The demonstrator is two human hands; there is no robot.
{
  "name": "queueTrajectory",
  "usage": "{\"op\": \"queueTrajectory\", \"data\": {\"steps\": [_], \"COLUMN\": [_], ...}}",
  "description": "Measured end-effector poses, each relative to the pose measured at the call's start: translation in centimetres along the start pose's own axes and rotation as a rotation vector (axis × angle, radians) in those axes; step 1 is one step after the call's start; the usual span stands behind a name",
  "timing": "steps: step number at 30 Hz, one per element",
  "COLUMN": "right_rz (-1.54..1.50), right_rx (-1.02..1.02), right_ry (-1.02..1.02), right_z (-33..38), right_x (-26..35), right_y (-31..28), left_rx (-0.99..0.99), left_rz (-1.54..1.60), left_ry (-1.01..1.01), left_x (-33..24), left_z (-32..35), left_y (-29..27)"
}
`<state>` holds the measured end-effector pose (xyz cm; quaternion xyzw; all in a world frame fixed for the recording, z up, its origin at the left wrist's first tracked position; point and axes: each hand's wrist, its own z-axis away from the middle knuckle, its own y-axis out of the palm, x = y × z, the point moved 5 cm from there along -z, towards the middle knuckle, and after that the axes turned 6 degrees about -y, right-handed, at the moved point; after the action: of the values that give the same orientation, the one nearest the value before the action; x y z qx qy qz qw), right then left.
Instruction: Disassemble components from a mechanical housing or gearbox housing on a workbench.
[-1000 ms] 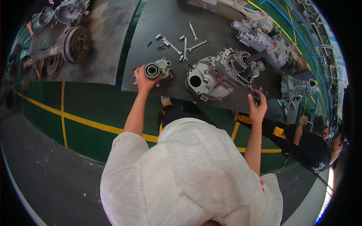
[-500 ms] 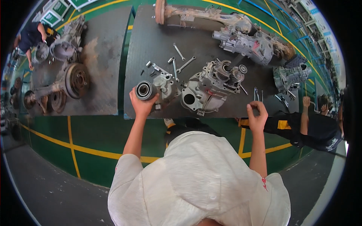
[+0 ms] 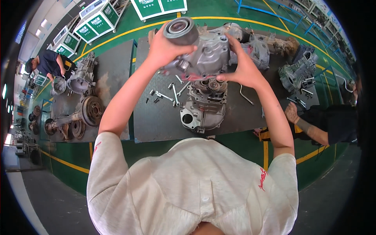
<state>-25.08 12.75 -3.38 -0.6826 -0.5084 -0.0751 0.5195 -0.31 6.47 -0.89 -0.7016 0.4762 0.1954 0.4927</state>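
A grey metal gearbox housing (image 3: 210, 55) with a round tubular end (image 3: 181, 33) is raised above the workbench. My left hand (image 3: 162, 50) grips it at the tubular end, thumb across the side. On its opposite side my right hand (image 3: 247, 71) is curled round the edge, fingers at the back and thumb at the lower rim. Reddish sealant shows along that rim. Just below stands the opened gearbox (image 3: 201, 115), its gears (image 3: 210, 86) exposed at the top. Whether housing and gearbox touch, I cannot tell.
Wrenches (image 3: 175, 94) and small bolts lie left of the gearbox on the dark workbench (image 3: 156, 121). Another gearbox (image 3: 298, 70) sits at the right, near a co-worker's hand (image 3: 291, 112). A rusty axle with a brake drum (image 3: 92, 111) rests on the left bench.
The housing has gone from the bench, left of the gearbox, up over it. My right hand has left the bench's front edge and joined the left on the housing. The view has shifted.
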Motion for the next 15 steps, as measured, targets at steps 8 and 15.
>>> {"op": "queueTrajectory", "data": {"steps": [8, 15], "right_rz": [-0.146, -0.070], "right_rx": [-0.254, -0.272], "right_ry": [0.168, 0.263], "right_z": [4.1, 6.1], "right_x": [-7.1, -8.2], "right_y": [0.7, 1.5], "left_rx": [0.162, 0.209], "left_rz": [0.211, 0.166], "left_ry": [-0.057, -0.016], "left_x": [2.8, 1.7], "left_z": [-1.9, -1.1], "left_y": [8.5, 9.4]}}
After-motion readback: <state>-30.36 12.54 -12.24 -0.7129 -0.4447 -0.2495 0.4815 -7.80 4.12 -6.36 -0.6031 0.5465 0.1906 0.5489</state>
